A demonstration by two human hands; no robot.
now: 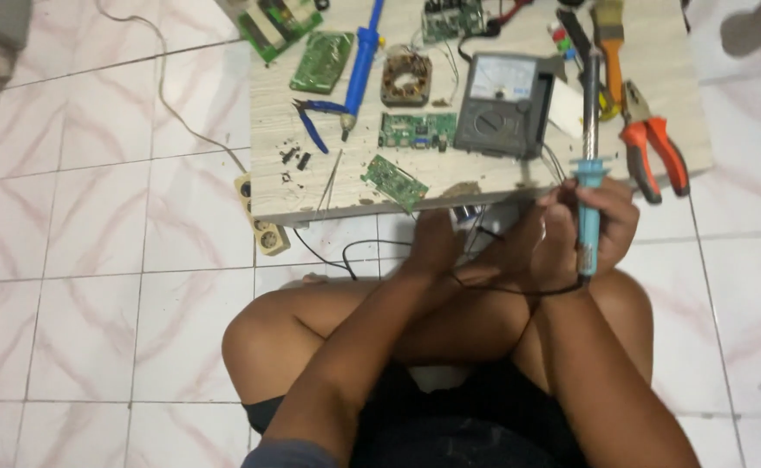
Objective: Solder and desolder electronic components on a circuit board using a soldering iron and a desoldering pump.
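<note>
Seated cross-legged on white tiled floor (94, 217), knees up against a low wooden table (484, 178).

Right hand (601, 225): raised at the table's near edge, fist clenched around the teal handle of a soldering iron (589, 173). Iron stands nearly upright, metal shaft pointing away over the tabletop, just beside the analog multimeter (506, 104). Black cord runs from the handle's lower end across the right wrist and both forearms.

Left hand (437, 243): forearm angles up from lower left, hand reaching below the table's edge, back of the hand toward the camera. Fingers are curled out of sight; cannot tell whether it grips anything. A small dark part and thin wires (476, 221) sit between the two hands, too small and shadowed to identify.

On the table, well apart from the hands: small green circuit board (395, 180) at the near edge, another board (417, 130) behind it, a wound copper stator (406, 78), a blue desoldering pump (360, 61), blue-handled cutters (313, 121), orange-handled pliers (653, 152) just right of the iron.

Cut off: boards and tools along the top edge are only partly in frame. A beige power strip (263, 225) pokes out from under the table's left corner, mostly hidden.
</note>
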